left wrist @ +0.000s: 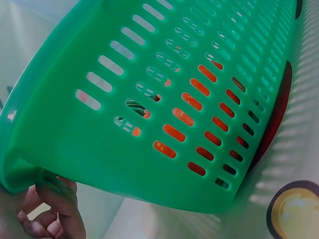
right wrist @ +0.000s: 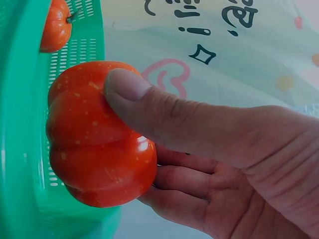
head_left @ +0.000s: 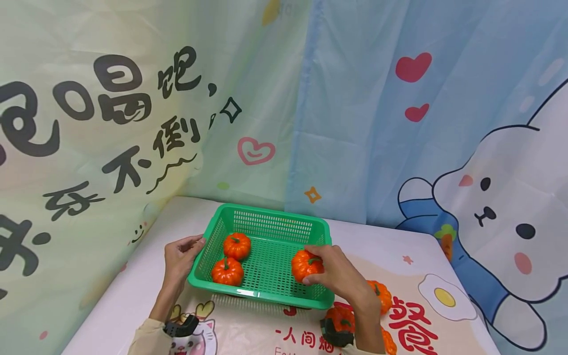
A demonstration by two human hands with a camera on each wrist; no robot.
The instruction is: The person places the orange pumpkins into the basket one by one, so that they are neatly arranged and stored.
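Observation:
A green plastic basket (head_left: 266,294) with slotted walls stands on the table. My left hand (head_left: 179,259) pinches its left rim; in the left wrist view the fingers curl at the rim's corner. Between thumb and fingers, my right hand (head_left: 339,273) holds a small orange-red pumpkin (head_left: 303,266) over the basket's right side. The right wrist view shows this pumpkin (right wrist: 99,144) large, with the thumb pressed across it. Two more pumpkins, one farther back (head_left: 237,246) and one nearer (head_left: 228,271), sit at the basket's left end.
Several pumpkins (head_left: 380,296) lie on the table right of the basket, partly hidden by my right forearm. A printed cloth (head_left: 248,323) covers the tabletop. Printed curtains (head_left: 341,148) hang behind the table and along its left side.

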